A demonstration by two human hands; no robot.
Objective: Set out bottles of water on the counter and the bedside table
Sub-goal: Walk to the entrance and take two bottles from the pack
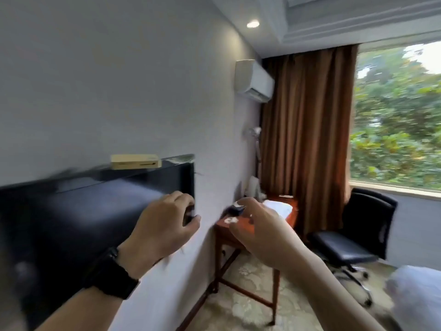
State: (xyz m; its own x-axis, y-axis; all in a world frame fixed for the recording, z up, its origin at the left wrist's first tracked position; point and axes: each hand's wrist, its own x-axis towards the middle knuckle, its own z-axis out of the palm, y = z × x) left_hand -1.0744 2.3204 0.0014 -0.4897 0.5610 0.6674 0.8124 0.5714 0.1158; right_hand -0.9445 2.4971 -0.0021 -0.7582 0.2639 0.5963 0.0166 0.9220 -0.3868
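Note:
No water bottle shows anywhere in this blurred head view. My left hand (167, 223), with a black watch on its wrist, hangs in front of the right edge of the wall-mounted television (95, 211); its fingers curl toward the thumb and nothing is visible in them. My right hand (257, 225) is raised over the near end of a red-brown wooden desk (223, 231), fingers loosely bent and apart, holding nothing. On the desk lie a dark object (235, 209), white papers (280, 206) and a white kettle (253, 187).
A black office chair (353, 237) stands right of the desk under the window (396, 115). Brown curtains (305, 139) hang behind the desk, with an air conditioner (254, 80) above. White bedding (415, 292) fills the lower right. The floor is patterned carpet (245, 306).

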